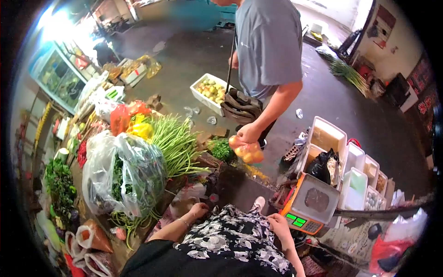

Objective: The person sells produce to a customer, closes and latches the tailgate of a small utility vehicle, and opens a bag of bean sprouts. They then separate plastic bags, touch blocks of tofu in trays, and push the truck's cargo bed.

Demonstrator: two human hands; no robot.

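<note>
though well apart, left hand [199, 210] near floral cloth [226, 234], right hand [278, 225] beside scale [314, 199], grips unclear

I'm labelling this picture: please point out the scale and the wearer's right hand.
Scale [311, 204], head view: on its weighing platform.
Right hand [278, 225], head view: middle of the hand.

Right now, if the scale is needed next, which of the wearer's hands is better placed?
Probably the right hand: it is close beside the scale, near its lit display. The left hand is across the floral apron, farther away.
</note>
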